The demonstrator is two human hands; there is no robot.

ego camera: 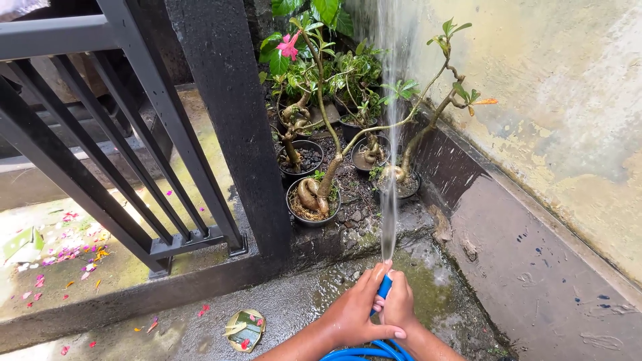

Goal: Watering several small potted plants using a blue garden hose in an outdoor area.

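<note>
Both hands grip the end of a blue hose (pixel 383 287) near the bottom middle of the head view. My left hand (pixel 351 311) wraps around it from the left, and my right hand (pixel 401 304) pinches the tip from the right. A narrow jet of water (pixel 389 154) shoots up and forward from the tip toward several potted plants. The nearest pot (pixel 313 197) holds a thick-rooted plant. A pink flower (pixel 289 45) tops one stem. More hose coils (pixel 364 351) lie under my wrists.
A black metal gate (pixel 167 134) with slanted bars stands at the left, and its thick post is just left of the pots. A stained wall (pixel 568 100) and wet dark ledge (pixel 535 267) run along the right. Petals and a small leaf offering (pixel 245 329) lie on the wet ground.
</note>
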